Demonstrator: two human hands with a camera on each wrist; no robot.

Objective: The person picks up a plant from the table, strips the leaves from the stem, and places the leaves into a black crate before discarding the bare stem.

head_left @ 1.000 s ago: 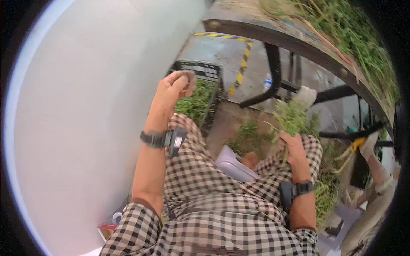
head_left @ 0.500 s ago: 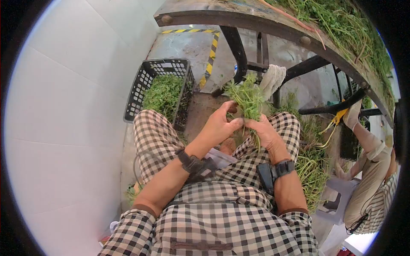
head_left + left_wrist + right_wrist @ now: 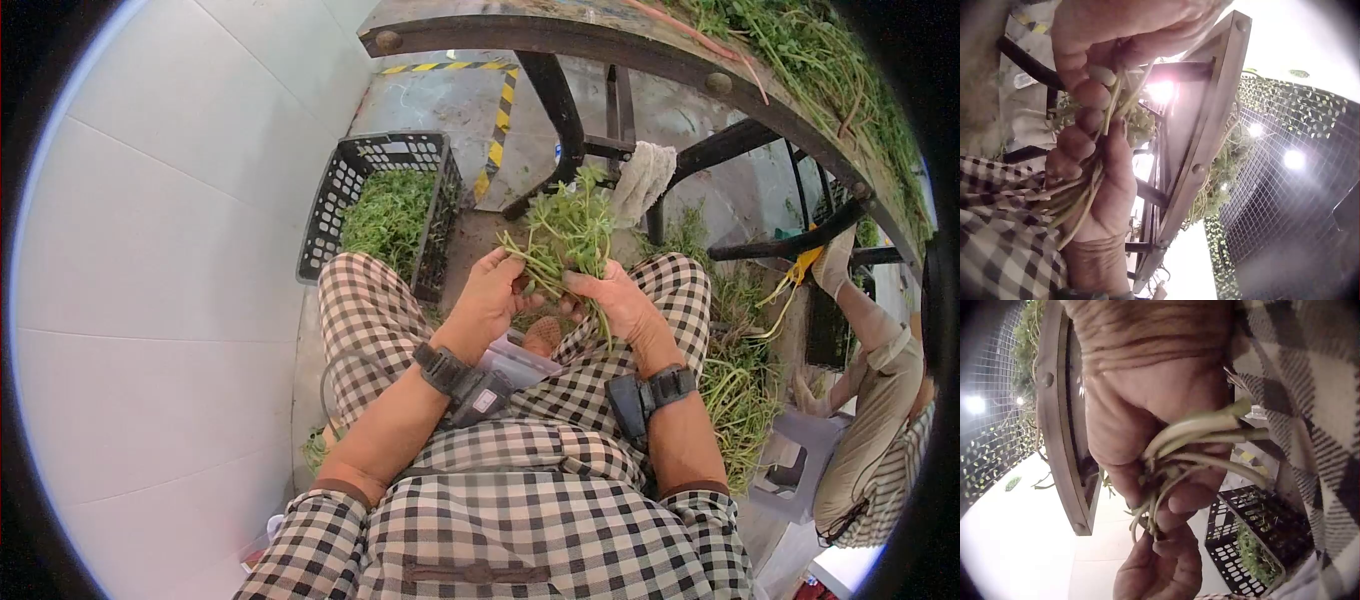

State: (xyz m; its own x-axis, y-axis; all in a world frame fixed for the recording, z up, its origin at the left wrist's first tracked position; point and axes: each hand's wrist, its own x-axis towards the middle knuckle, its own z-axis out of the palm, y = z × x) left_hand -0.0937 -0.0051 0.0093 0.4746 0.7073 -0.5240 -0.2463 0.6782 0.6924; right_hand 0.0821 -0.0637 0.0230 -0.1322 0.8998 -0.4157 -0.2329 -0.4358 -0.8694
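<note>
A bunch of leafy green stems is held over the lap between both hands. My right hand grips the bunch, thumb across it; in the right wrist view the cut stem ends stick out of that hand. My left hand is at the bunch's left side. Seen from the left wrist, its thumb and finger pinch a few thin stems, close to the right hand's fingers.
A black plastic crate with picked greens stands beyond the left knee. Ahead is a table heaped with greens; a white cloth hangs beneath. Loose stems lie by the right leg. Another person sits at right.
My left hand has come from over the crate back to the bunch and now pinches stems at its left side. The right hand has kept its grip, bringing the bunch in front of the lap.
</note>
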